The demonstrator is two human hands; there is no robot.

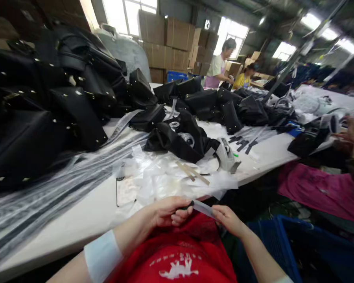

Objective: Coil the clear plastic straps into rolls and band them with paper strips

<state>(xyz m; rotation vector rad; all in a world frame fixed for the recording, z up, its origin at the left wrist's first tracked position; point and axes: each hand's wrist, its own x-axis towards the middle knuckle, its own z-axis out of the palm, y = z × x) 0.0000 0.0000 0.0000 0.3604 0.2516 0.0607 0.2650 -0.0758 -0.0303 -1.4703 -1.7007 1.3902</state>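
Close to my red shirt, both my hands hold a small thin strip (pixel 203 207), pale with a dark end. My left hand (pixel 168 212) is curled, its thumb and fingers pinching the dark end of the strip. My right hand (pixel 227 218) pinches the pale end from the other side. They hover just off the front edge of the white table (pixel 85 220). Clear plastic bags (pixel 159 181) lie on the table right in front of my hands. Behind the plastic lies a crumpled black bag (pixel 179 139).
A heap of black bags (pixel 47 98) fills the left. More black bags (pixel 224 106) run along the table's middle. A grey tool (pixel 227 155) and wooden sticks (pixel 193 173) lie nearby. A blue crate (pixel 283 243) stands right. Two people (pixel 221 65) work by stacked cardboard boxes (pixel 171 43).
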